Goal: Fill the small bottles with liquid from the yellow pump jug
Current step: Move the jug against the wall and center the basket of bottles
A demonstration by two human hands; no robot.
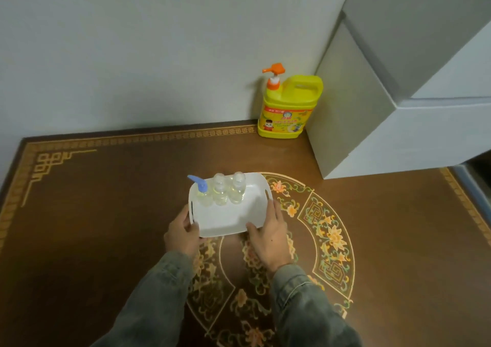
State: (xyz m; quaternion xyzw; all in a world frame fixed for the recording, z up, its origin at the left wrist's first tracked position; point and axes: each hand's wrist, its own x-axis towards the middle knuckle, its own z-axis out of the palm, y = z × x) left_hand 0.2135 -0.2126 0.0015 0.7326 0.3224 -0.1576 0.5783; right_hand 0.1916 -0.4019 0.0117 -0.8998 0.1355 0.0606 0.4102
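A white tray (233,218) with handle slots rests on the brown table. Three small clear bottles stand in a row along its far side, each holding pale yellowish liquid. The left bottle (203,194) has a blue pump top; the middle bottle (220,191) and the right bottle (237,188) have clear caps. My left hand (182,234) grips the tray's near left corner. My right hand (269,236) holds its near right edge. The yellow pump jug (288,106) with an orange pump stands upright at the back, against the wall.
The table (119,214) is dark brown with a gold border and a floral medallion under the tray. A grey-white box-shaped block (372,123) sits at the back right, right of the jug. A white wall runs behind the table.
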